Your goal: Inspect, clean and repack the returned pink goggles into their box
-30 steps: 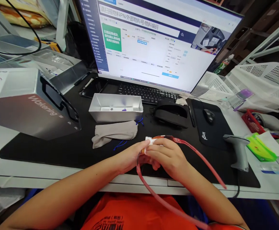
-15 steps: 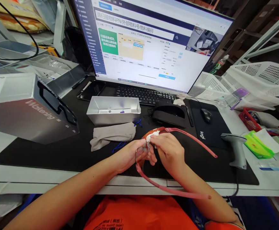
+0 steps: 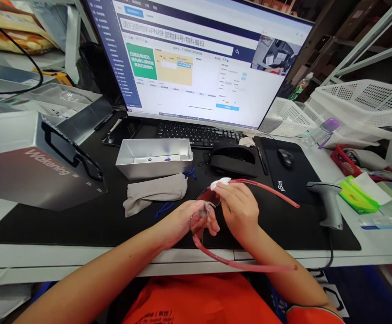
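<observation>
I hold a pair of red glasses over the front of the black desk mat. My left hand pinches the frame near its nose bridge, fingers closed round it. My right hand presses a small white cloth against the dark lens, fingers pinched on it. Both red temple arms stick out to the right, one above my right hand, one below it.
A grey pouch and an open silver box lie just beyond my hands, a black glasses case to their right. Keyboard, monitor, mouse, barcode scanner, a large silver box and white baskets surround the mat.
My hands and the glasses have shifted slightly farther from the table edge. The white cloth has slid along the lens to its upper edge, and the temple arms have swung to a flatter angle.
</observation>
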Demonstrator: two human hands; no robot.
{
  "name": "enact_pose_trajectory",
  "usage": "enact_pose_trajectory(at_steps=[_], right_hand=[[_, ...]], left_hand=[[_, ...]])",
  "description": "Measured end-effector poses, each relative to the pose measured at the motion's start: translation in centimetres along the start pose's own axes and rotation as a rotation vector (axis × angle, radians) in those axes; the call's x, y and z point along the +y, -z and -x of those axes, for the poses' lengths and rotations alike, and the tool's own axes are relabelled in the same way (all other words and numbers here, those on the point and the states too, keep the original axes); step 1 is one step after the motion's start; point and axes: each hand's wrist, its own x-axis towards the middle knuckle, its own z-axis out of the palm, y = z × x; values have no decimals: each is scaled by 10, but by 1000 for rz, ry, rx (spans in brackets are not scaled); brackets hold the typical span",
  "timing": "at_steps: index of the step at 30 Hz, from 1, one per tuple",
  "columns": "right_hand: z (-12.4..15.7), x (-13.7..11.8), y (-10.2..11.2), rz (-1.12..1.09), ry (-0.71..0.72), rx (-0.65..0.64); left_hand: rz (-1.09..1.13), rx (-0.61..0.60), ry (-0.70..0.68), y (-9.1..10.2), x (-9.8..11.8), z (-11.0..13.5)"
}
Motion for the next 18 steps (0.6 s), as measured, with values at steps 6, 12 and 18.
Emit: enact_pose_trajectory(at_steps=[6, 12, 18], right_hand=[[3, 1, 3, -24, 109, -63], [3, 1, 1, 1, 63, -32], [5, -6, -1, -220, 115, -6]], left_hand=[[23, 15, -6, 1, -1, -2], [38, 24, -19, 0, 5, -1], [-7, 5, -57, 1, 1, -1]])
